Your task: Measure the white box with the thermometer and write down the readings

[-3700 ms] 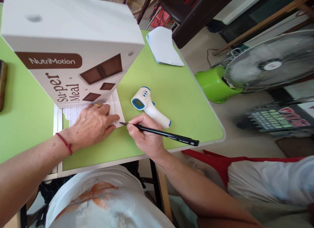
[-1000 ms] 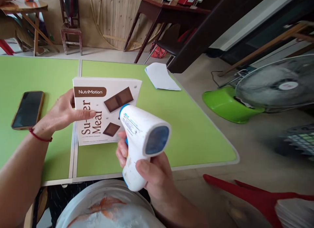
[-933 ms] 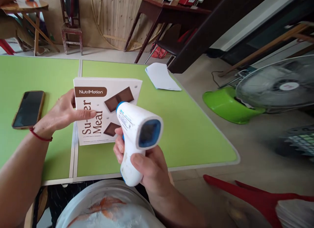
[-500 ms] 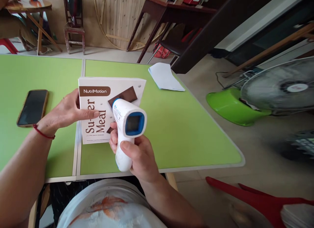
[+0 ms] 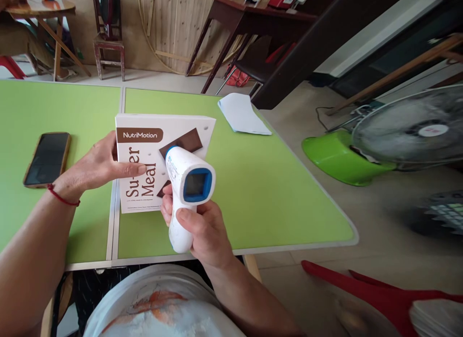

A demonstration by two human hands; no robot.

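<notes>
My left hand (image 5: 99, 163) grips the left edge of a white cardboard box (image 5: 139, 153) printed "NutriMotion" and "Meal", thumb across its front and the other fingers behind it. The box stands upright, tilted back a little, over the green table (image 5: 275, 197). In my right hand (image 5: 202, 231) is a white and blue infrared thermometer (image 5: 177, 182), held by its handle. Its nose points at the front of the box and covers part of the print; whether it touches the box I cannot tell. The thermometer's small screen (image 5: 197, 185) faces me and looks dark.
A smartphone (image 5: 47, 159) lies on the table at left. White paper sheets (image 5: 243, 114) rest near the far right corner. Beyond the right edge stand a fan (image 5: 415, 127) with a green base and a red plastic chair (image 5: 379, 296). A person sits at a round wooden table (image 5: 43, 7) behind.
Almost nothing differs. The thermometer has shifted very slightly left with my right hand, while my left hand and the box hold their place.
</notes>
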